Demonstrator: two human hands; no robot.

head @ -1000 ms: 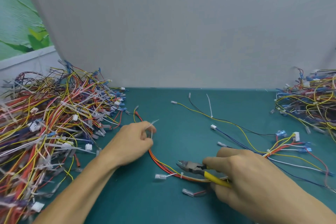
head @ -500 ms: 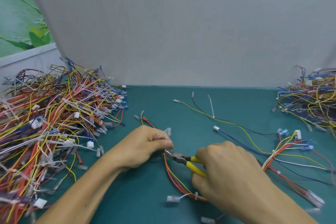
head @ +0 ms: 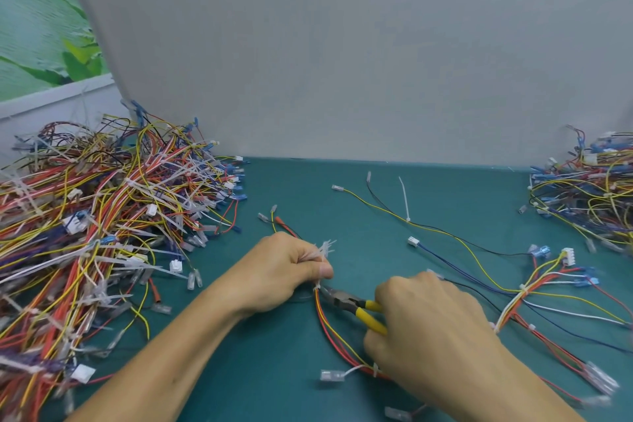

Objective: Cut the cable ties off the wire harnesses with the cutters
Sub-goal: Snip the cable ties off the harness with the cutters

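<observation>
My left hand (head: pixel 287 271) grips a red, orange and yellow wire harness (head: pixel 330 329) at the table's middle, with a few cut white cable ties (head: pixel 325 248) sticking up from its fingers. My right hand (head: pixel 435 329) holds yellow-handled cutters (head: pixel 346 301). Their dark jaws point left and reach the harness just under my left thumb, at a white cable tie (head: pixel 318 285). Whether the jaws have bitten is unclear. The harness runs on beneath my right hand toward a white connector (head: pixel 331 375).
A big heap of tied harnesses (head: pixel 102 233) fills the left side of the teal table (head: pixel 274 370). A smaller heap (head: pixel 589 188) lies at the far right. Loose wires (head: pixel 479 250) and one white cable tie (head: pixel 405 199) lie right of centre. A grey board stands behind.
My left hand has lifted the harness and drawn it toward me. My right hand has brought the cutters from the table up to the harness under the left thumb.
</observation>
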